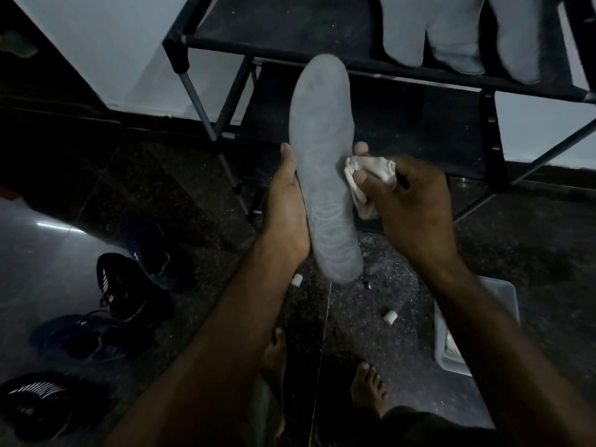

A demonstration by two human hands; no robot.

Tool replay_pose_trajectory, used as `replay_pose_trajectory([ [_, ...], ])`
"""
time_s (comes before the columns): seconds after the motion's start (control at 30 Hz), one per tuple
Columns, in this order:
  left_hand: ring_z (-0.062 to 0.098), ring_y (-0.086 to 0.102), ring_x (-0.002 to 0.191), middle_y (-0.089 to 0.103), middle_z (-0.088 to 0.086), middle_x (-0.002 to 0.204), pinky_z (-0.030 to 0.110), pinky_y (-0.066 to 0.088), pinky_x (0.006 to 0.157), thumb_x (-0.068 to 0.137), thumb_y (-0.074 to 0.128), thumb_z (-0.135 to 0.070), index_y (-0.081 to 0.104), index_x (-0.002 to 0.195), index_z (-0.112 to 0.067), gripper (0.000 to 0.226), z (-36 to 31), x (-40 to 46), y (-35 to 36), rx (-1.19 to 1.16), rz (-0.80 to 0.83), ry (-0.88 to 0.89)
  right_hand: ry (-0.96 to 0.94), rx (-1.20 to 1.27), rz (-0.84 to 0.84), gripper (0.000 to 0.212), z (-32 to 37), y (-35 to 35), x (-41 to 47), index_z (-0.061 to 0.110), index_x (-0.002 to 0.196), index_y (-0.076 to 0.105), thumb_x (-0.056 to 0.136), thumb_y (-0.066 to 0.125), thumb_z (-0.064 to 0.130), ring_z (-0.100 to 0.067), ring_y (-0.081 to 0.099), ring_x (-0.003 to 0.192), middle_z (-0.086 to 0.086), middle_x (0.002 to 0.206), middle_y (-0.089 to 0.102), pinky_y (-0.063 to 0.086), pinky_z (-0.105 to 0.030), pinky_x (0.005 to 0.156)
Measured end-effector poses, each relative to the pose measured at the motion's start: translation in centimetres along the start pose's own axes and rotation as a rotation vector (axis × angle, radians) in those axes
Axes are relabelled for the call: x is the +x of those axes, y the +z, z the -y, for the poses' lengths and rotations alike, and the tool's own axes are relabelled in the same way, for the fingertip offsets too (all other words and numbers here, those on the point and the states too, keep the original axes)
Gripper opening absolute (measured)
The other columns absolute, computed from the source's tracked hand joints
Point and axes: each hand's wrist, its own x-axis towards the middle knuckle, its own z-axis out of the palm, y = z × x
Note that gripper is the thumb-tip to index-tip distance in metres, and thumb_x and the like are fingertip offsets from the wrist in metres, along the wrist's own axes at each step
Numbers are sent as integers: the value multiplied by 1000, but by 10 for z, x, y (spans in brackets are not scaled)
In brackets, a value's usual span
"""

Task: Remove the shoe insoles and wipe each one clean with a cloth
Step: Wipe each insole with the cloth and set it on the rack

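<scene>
A long grey insole (pixel 322 150) stands upright in front of me, toe end up. My left hand (pixel 285 204) grips its left edge near the middle, fingers hidden behind it. My right hand (pixel 416 208) is closed on a crumpled white cloth (pixel 371 174), which presses against the insole's right edge. Three more grey insoles (pixel 458 33) lie on the top shelf of the black shoe rack (pixel 290 46).
Several dark sneakers (pixel 125 285) sit on the dark floor at the left. A clear plastic tub (pixel 503 291) stands on the floor at the right, partly behind my forearm. Two small white caps (pixel 389 317) lie on the floor. My bare feet (pixel 369 388) are below.
</scene>
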Motion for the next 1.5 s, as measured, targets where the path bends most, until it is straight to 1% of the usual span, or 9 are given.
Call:
replay_pose_trajectory([
  [0.07,31,60,109,63,22,117,39,50,96,101,19,-56,51,133,2,74,-2,-1,1,-8,17,4,-40,-67,-10,8,-3,0,0,15,96,70,89,68,14,6,63,74,11,84,68,45,-8,64],
  [0.27,32,48,131,53,23,136,41,39,110,98,19,-62,44,139,4,81,-3,-2,1,-80,34,-67,-129,-191,89,11,-3,8,-6,12,95,70,92,65,21,-8,64,74,-2,87,68,53,-21,62],
  [0.37,30,50,131,55,21,135,42,36,112,97,18,-64,48,135,2,81,-3,1,-1,-84,13,-82,-152,-282,179,14,2,14,-11,10,91,70,91,65,22,-7,60,74,-1,86,65,50,-24,66],
  [0.53,23,53,126,57,12,133,45,24,118,96,10,-66,50,130,-5,81,-7,5,-5,-85,28,-62,-254,-362,167,13,9,25,-19,9,88,69,93,63,19,5,49,69,4,85,59,38,-6,65],
  [0.7,28,53,128,56,19,135,42,34,114,98,13,-62,44,140,-1,80,-5,1,-4,-88,47,-36,-230,-473,29,21,7,19,-18,5,100,68,96,59,23,-16,59,79,-8,96,64,46,-21,65],
  [0.9,24,56,121,61,14,129,35,31,113,97,11,-63,51,129,-2,79,-7,4,-4,-77,11,-13,-223,-384,188,12,16,34,-27,5,92,69,91,61,14,-18,58,81,-10,91,65,35,-12,72],
  [1.1,28,52,129,57,18,134,43,32,114,98,15,-63,49,135,0,80,-4,2,0,-85,39,-24,-182,-430,50,14,6,15,-15,8,96,68,95,61,20,-11,58,76,-3,92,64,46,-16,64],
  [1.33,27,53,127,59,16,132,41,26,118,98,13,-62,55,124,-3,77,-5,2,-3,-43,-3,4,-282,-361,203,7,19,34,-28,11,92,69,92,62,14,1,50,70,6,87,59,40,-4,68],
  [1.5,28,53,127,56,20,135,43,34,113,98,17,-63,47,138,1,81,-2,4,-4,-69,43,-14,-149,-448,32,23,1,17,-13,7,100,66,96,57,28,-15,60,77,-5,95,63,53,-34,66],
])
